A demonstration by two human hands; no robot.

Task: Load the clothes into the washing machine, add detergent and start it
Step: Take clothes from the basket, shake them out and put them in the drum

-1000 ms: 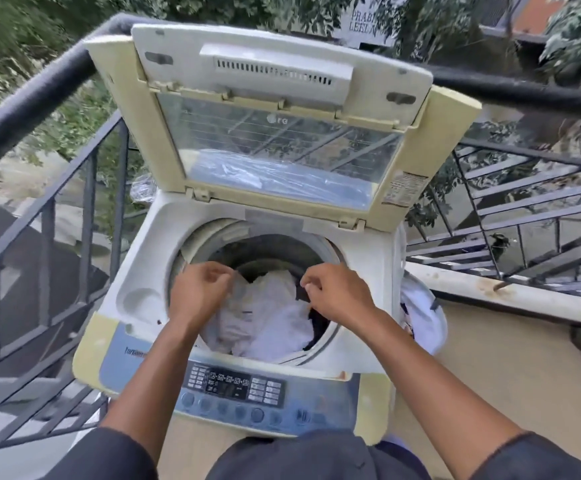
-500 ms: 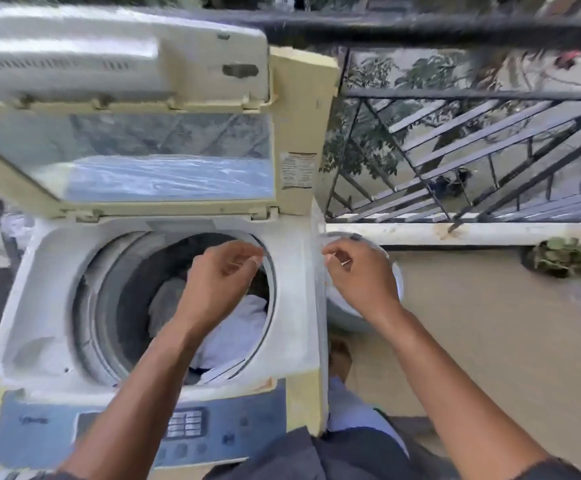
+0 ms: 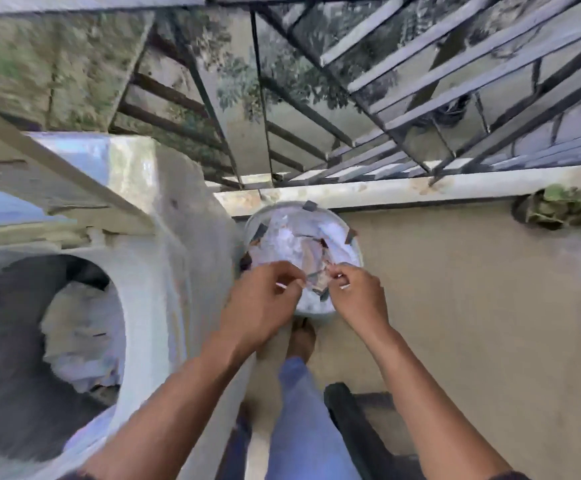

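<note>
I have swung from the washing machine drum (image 3: 50, 341) to the laundry bucket (image 3: 316, 306) at 12 o'clock; left hand (image 3: 264, 306) and right hand (image 3: 358, 296) hover half-curled, gripping nothing, so loading continues.

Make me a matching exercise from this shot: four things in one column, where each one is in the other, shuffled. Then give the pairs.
Things:
1. washing machine drum
2. bucket of clothes
3. railing
4. potted plant

Places:
A. far right, by the ledge
B. on the floor, under both hands
C. left, lid up, white laundry inside
D. along the balcony's edge, above the ledge

Pairs: 1-C, 2-B, 3-D, 4-A
</note>
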